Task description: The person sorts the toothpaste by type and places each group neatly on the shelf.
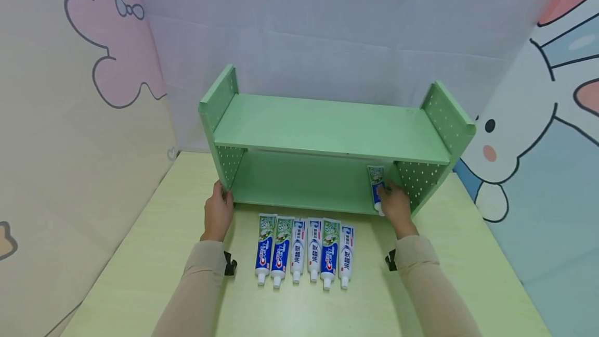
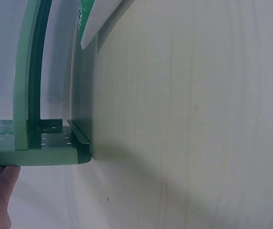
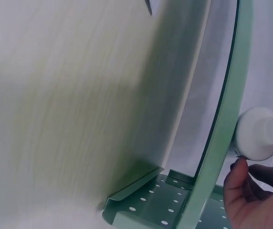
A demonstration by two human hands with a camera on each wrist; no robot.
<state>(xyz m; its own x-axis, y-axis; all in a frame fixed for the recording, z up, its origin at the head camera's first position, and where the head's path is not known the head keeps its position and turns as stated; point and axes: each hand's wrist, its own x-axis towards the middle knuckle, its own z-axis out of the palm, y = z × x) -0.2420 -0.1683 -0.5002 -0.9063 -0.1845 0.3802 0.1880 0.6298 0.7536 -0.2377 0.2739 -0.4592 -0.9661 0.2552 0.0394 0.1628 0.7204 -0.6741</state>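
Observation:
My left hand (image 1: 218, 213) grips the front edge of the left side panel of a green shelf rack (image 1: 327, 126). In the left wrist view, the fingers (image 2: 5, 183) lie on the outer side of that panel. At the rack's right end, my right hand (image 1: 395, 203) holds a blue and green toothpaste tube (image 1: 376, 183) on the lower board, cap toward me. The right wrist view shows its white cap (image 3: 260, 133) beside the thumb and fingers, at the board's front edge. Several toothpaste tubes (image 1: 283, 248) lie in a row before the rack, caps toward me.
The rack stands on a pale wood-patterned table (image 1: 299, 311), close to the plain back wall covering (image 1: 327, 25). Perforated side panels (image 1: 421, 178) close off both ends of the lower board, and the upper board hangs over it. Cartoon-printed walls flank the table.

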